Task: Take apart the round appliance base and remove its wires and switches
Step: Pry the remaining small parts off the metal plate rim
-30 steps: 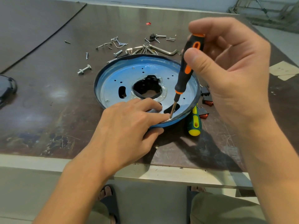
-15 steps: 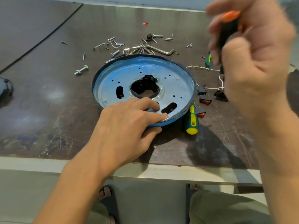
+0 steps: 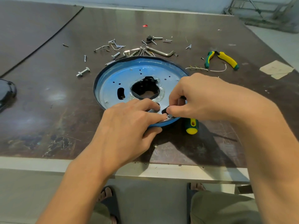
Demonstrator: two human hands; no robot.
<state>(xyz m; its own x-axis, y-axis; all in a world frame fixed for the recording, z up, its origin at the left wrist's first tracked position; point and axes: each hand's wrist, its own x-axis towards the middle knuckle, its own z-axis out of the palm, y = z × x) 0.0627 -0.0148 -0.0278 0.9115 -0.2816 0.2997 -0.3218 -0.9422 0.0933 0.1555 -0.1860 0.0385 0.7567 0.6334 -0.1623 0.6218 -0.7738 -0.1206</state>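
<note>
base: round base, blue dish with metal inner plate, lies flat mid-table, near the front edge; big ragged hole at centre, smaller slots and drill holes around it
left hand: left hand grips the near rim of the base, fingers lying over the plate, thumb tucked under the edge, index tip right at the rim
right hand: right hand comes in from the right over the near-right part of the plate, fingers curled, thumb and fingertip pinching a small metal bit on the rim (touching the left index tip); something dark shows inside the curl, cannot tell if it is a tool or a slot in the plate
screwdriver: green-yellow screwdriver lies just beside the base on the near right, front part hidden under the right hand
behind base: hex key, loose screws and clips scattered just past the far rim
bolt: bolt with nut left of the base, apart from it
pliers: yellow-green pliers far right, handles spread; thin white wire next to them
other: black object cut off at left edge; pale paper patch at right
surface: dark scuffed table
</note>
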